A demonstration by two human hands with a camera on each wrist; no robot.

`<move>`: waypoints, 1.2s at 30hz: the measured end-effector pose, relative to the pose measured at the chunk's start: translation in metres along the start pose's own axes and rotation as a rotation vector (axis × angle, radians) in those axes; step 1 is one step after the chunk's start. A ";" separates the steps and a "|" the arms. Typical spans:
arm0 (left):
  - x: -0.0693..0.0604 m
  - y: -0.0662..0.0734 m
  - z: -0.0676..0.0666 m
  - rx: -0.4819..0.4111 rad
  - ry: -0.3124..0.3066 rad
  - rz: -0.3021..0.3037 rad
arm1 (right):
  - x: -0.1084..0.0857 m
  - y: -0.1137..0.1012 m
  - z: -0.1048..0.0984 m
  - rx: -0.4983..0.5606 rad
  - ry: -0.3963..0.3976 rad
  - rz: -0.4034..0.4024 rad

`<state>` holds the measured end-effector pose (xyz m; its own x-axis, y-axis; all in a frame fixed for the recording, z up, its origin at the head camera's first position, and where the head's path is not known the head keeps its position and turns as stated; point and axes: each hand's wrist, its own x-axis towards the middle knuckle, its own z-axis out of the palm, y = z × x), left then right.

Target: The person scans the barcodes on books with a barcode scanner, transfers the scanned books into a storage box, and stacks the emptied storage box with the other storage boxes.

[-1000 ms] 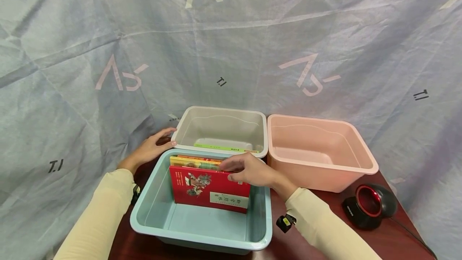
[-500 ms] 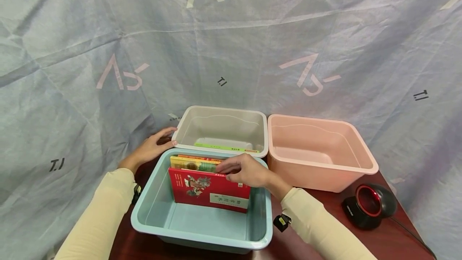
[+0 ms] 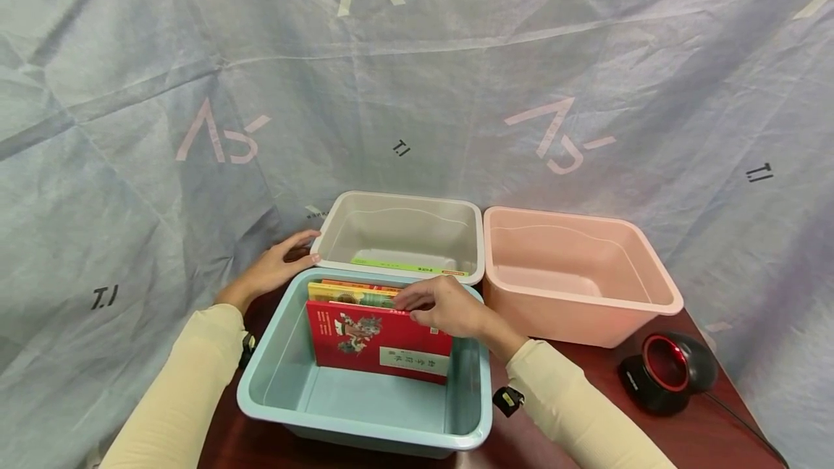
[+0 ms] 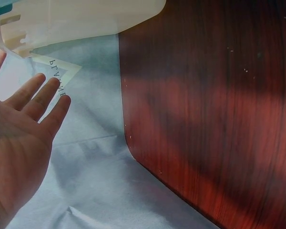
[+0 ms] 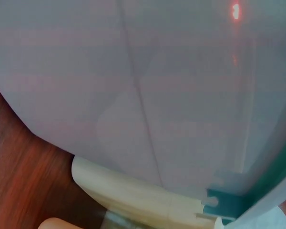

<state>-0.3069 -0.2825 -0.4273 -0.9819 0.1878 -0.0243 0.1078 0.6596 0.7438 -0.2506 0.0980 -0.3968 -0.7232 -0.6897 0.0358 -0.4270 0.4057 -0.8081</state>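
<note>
A red picture book (image 3: 378, 342) stands upright in the blue bin (image 3: 365, 422). Behind it stand a yellow-green book (image 3: 348, 294) and another with an orange-red top edge (image 3: 361, 284). My right hand (image 3: 449, 306) reaches over their tops and pinches the red book's upper edge, thumb in front and fingers behind, near the yellow-green book. My left hand (image 3: 274, 270) has its fingertips at the left corner of the grey bin (image 3: 417, 203). In the left wrist view this left hand (image 4: 21, 143) shows spread, fairly straight fingers. A pale bin wall (image 5: 86, 95) hides the right hand in the right wrist view.
A green book (image 3: 404, 266) lies inside the grey bin. To its right is a pink bin (image 3: 580, 295). A black device with a red ring (image 3: 666, 364) stands on the dark red table (image 3: 580, 411), its cable trailing right. A grey cloth (image 3: 417, 93) hangs behind.
The right hand has shifted slightly left, then back a little, at the book tops. The gap behind the red book widened, then narrowed. The left hand has stayed in place.
</note>
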 end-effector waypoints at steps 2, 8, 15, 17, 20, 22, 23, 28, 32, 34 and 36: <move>-0.001 0.000 0.000 0.000 0.001 -0.005 | -0.001 0.000 -0.001 0.002 0.001 0.001; -0.001 -0.001 0.002 0.006 0.002 -0.001 | -0.005 0.001 -0.001 -0.007 -0.005 -0.002; 0.000 0.000 0.003 0.007 0.005 0.010 | -0.013 0.000 -0.010 -0.011 0.017 -0.032; 0.000 0.000 0.002 0.004 0.008 0.008 | -0.015 0.000 -0.012 -0.005 0.011 -0.033; 0.000 0.000 0.001 0.001 0.008 0.004 | -0.017 -0.001 -0.014 -0.003 -0.009 -0.019; -0.001 0.000 0.001 -0.001 0.005 0.001 | -0.018 -0.001 -0.013 -0.008 -0.018 -0.001; -0.001 0.000 0.001 0.000 0.004 0.000 | -0.018 -0.002 -0.012 -0.011 -0.020 0.006; 0.000 0.001 0.001 0.014 0.009 0.008 | -0.016 -0.004 -0.009 -0.011 -0.024 0.040; -0.001 0.001 0.001 0.017 0.011 0.010 | -0.012 -0.005 -0.005 -0.007 -0.035 0.050; -0.001 0.001 0.001 0.016 0.009 0.008 | -0.011 -0.005 -0.003 -0.007 -0.037 0.055; -0.001 0.001 0.001 0.016 0.006 0.005 | -0.009 -0.004 0.000 -0.006 -0.039 0.062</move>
<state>-0.3052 -0.2813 -0.4271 -0.9822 0.1871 -0.0165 0.1154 0.6703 0.7330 -0.2421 0.1021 -0.3936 -0.7266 -0.6860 -0.0377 -0.3851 0.4521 -0.8045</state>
